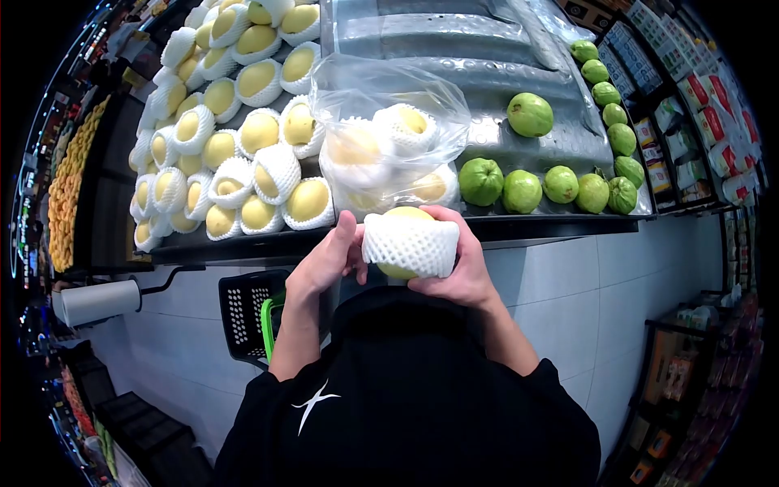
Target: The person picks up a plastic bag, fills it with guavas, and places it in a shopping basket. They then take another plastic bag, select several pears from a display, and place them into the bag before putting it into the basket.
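Note:
A round yellow fruit in a white foam net (410, 246) is held in front of my chest, close to the display's front edge. My right hand (462, 260) grips it from the right, fingers over the top and thumb underneath. On its left side, my left hand (324, 258) is open with the thumb raised and the fingers loosely bent, fingertips near the net. Just beyond, a clear plastic bag (389, 89) rests on the display with several netted yellow fruits (357, 146) inside.
Netted yellow fruits (260, 130) are piled left on the display (406, 36). Green guavas (522, 191) line its right front and side. A black basket with a green handle (243, 312) stands below left, near a plastic bag roll (101, 303). Shelves (673, 146) stand right.

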Motion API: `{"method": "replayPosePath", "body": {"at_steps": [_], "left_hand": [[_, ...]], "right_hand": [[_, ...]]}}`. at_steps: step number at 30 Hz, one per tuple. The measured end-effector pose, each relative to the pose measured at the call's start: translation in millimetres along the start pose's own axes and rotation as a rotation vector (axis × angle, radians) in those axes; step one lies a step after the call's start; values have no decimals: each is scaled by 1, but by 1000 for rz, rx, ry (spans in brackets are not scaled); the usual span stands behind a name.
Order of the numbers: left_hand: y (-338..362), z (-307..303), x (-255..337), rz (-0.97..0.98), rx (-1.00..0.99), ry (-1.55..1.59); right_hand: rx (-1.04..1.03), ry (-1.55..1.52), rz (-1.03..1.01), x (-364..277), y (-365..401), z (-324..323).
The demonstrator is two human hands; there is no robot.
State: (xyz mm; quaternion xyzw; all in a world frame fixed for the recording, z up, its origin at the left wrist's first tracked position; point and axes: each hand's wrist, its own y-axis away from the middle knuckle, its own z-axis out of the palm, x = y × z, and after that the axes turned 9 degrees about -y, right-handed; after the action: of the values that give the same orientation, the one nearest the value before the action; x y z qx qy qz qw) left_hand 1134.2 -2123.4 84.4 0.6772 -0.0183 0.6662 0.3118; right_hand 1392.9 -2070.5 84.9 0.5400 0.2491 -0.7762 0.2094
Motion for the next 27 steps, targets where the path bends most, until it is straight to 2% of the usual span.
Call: {"method": "replayPosePath", "body": {"at_steps": [1,2,4,8,10,11,13,15,17,18,19,21,22,23,25,26,27], "left_hand": [[-2,14,14,28,173,-193],[-5,29,31,160,329,-245],[-18,34,14,444,295,63],[-21,45,17,428,428,-100],[-21,40,4,358,361,239],[-22,38,-1,339,367,279],[-21,40,-2,363,346,312],[-20,42,-2,389,324,342],[-20,46,-2,385,410,289],[-20,48,1,387,407,287],[-20,50,5,447,488,205],[-19,60,17,538,634,102],[-20,63,17,540,632,101],[-21,65,17,601,735,-141],[-22,69,29,700,906,-663],[-24,73,38,747,937,-846],[-28,78,38,760,931,-845]], "right_hand": [[76,-164,40,4,-1,2],[152,-327,80,7,-3,4],[122,-340,79,11,-6,1],[90,-238,127,13,-4,0],[50,-283,87,13,-4,3],[50,-283,88,11,-3,0],[61,-326,331,5,-1,-6],[65,-305,324,6,-2,-6],[70,-286,318,5,-3,-2],[139,-265,306,0,-2,3],[208,-244,294,-2,-1,6],[223,-308,237,1,4,9],[234,-372,183,3,6,10],[235,-370,181,4,6,13],[168,-458,34,8,7,23],[168,-440,15,8,7,27],[223,-441,33,12,9,26]]}}
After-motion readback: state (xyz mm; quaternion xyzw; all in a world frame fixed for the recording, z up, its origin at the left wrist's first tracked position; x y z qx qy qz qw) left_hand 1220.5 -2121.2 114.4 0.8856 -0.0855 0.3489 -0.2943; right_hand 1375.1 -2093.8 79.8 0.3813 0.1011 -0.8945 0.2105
